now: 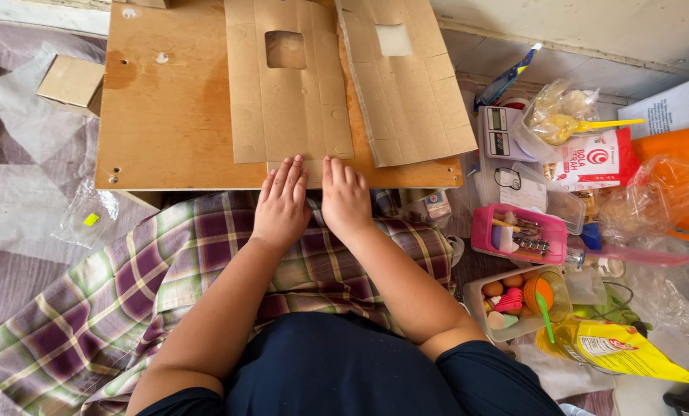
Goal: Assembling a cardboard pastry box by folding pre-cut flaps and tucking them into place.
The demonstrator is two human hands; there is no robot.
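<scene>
Flat brown cardboard [290,92], window-cut, apparently creased, under left hand [281,204] and right hand [345,199], fingers extended.

Bare wooden board [167,100] left (open room); cluttered containers [518,231] block right.

— Worn up top? 
— Dark navy tee, plain, short sleeves ending above the elbows. 
— Lower down? 
— Plaid cloth across the lap: plum and maroon squares, crossed with pale green and cream stripes, thin yellow lines between, loosely folded and creased. 
— Forearms covered? 
— Bare, both of them. 
— Left hand [281,206]? 
— No ring, no watch, no glove. 
— Right hand [345,199]? 
— Same, bare; short fingers [336,171], no band at the wrist. 
— Markings on the tee? 
— None visible.
</scene>
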